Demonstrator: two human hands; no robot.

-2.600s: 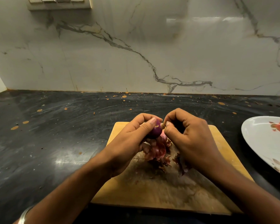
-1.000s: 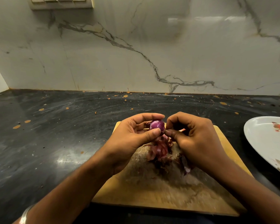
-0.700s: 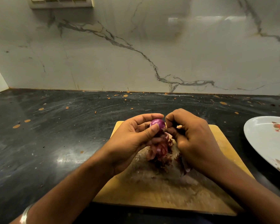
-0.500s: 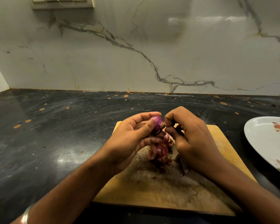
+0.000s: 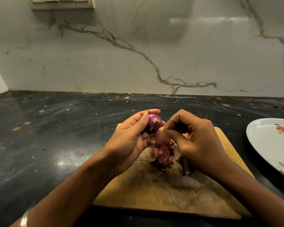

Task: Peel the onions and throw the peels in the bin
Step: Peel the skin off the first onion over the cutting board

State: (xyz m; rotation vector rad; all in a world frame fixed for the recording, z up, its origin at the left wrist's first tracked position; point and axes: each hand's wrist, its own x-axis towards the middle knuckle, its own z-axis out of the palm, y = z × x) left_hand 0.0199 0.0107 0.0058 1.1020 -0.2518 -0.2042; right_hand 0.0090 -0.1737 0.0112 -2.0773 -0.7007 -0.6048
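Note:
A small purple onion (image 5: 153,123) sits in my left hand (image 5: 131,138), gripped between thumb and fingers above the wooden cutting board (image 5: 226,161), its root end turned toward me. My right hand (image 5: 195,141) is just right of it, with curled fingers pinching a strip of peel (image 5: 161,136) that hangs below the onion. A heap of reddish onion peels (image 5: 162,155) lies on the board under both hands. No bin is in view.
The board lies on a black stone counter (image 5: 56,136) speckled with orange spots. A white plate (image 5: 272,145) with a red pattern sits at the right edge. A marble wall with a switch panel (image 5: 62,2) stands behind.
My left hand has turned the onion so its root end faces me. My right hand has drawn away from the onion top and down, pulling a strip of peel.

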